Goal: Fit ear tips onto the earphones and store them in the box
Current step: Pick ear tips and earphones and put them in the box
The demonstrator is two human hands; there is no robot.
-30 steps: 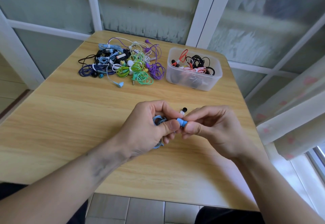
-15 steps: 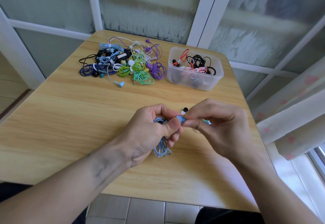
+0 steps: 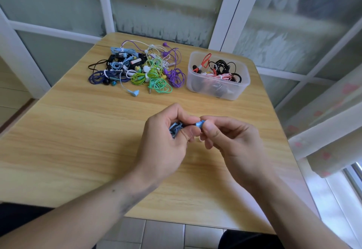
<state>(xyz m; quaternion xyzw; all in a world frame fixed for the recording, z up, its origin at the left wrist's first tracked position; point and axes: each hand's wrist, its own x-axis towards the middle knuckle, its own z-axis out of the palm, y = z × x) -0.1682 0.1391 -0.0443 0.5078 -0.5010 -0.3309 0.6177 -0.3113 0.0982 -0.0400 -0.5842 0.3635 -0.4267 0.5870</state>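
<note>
Left hand (image 3: pixel 166 141): fingers curled round the coiled blue earphone cable (image 3: pixel 175 129), mid-tabletop.
Right hand (image 3: pixel 233 143): thumb and forefinger pinching the blue earbud (image 3: pixel 200 124).
Box (image 3: pixel 217 75): far right corner.
Earphone pile (image 3: pixel 137 68): far edge.

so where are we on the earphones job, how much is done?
Done: a few coiled sets, red, black and white, sit in the clear box. In hand: left hand grips a light-blue coil, right hand pinches at its earbud. Left: the big mixed pile on the table.
</note>
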